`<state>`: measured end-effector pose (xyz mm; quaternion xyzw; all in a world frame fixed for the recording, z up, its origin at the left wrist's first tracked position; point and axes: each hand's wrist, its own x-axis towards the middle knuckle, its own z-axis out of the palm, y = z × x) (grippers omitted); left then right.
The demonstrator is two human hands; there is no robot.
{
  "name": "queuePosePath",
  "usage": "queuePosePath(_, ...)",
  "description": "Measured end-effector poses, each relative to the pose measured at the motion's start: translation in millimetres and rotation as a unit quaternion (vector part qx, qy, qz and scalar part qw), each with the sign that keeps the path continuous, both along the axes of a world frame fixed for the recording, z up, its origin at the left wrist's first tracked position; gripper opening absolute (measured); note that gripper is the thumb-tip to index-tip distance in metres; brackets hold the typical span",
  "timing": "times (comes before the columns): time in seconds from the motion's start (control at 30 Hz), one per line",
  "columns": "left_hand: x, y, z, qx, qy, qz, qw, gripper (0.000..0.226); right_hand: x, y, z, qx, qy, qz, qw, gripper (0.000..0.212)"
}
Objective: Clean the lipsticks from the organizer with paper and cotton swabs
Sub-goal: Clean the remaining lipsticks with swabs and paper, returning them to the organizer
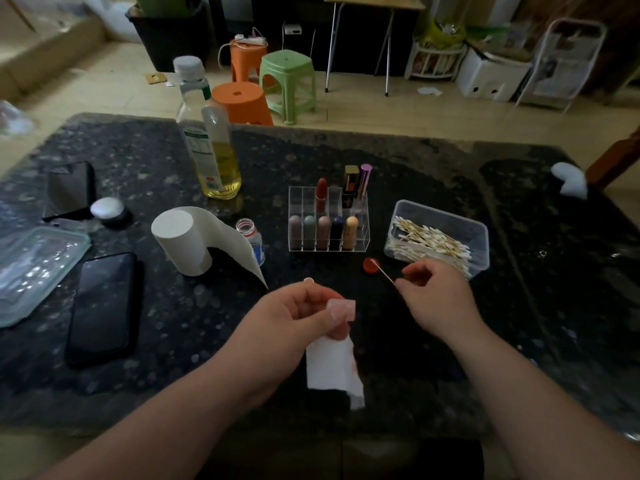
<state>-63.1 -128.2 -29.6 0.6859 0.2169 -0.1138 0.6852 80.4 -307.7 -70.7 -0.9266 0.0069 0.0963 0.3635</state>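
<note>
My left hand (294,315) grips a pale pink lipstick (343,308) together with a white piece of paper (334,367) that hangs below the fingers. My right hand (434,294) pinches a cotton swab (382,273), its tip pointing up-left over a small red cap (370,265) on the table. The clear organizer (329,220) stands behind, holding several lipsticks in its front row and a red one, a black-gold one and a purple tube at the back. A clear tub of cotton swabs (438,237) sits to its right.
A paper roll (183,240) with a loose sheet stands left of centre, a small open bottle (250,237) beside it. An oil bottle (207,133) stands behind. A phone (102,306), a clear lidded box (34,268) and a black pouch (69,188) lie at the left.
</note>
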Motion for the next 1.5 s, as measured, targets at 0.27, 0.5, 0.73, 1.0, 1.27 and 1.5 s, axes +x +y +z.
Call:
queuePosePath(0.27,3.7,4.7,-8.5,-0.067,0.044,0.04,0.996,0.017,19.8,8.7,-42.6,-0.13,-0.035,0.022,0.991,0.02)
queuePosePath(0.5,-0.7,18.7,-8.0,-0.026,0.017,0.015,0.999,0.015,23.8,17.3,-33.1,-0.108,0.005,0.037,0.993,0.005)
queuePosePath(0.73,-1.6,26.0,-9.8,-0.018,0.003,0.021,1.0,0.013,26.4,14.6,-22.6,-0.076,-0.011,0.021,0.997,0.011)
queuePosePath(1.0,-0.3,18.1,-10.4,-0.019,0.02,0.003,1.0,0.013,29.1,18.9,-22.5,-0.052,0.002,0.001,0.999,0.008)
queuePosePath(1.27,6.1,14.8,-9.1,-0.192,0.058,0.115,0.973,0.027,28.1,17.2,-16.8,-0.014,0.011,-0.002,1.0,0.03)
queuePosePath(1.5,8.7,15.9,-10.8,-0.23,0.092,0.129,0.96,0.037,26.2,18.7,-14.9,-0.018,0.048,-0.013,0.999,0.02)
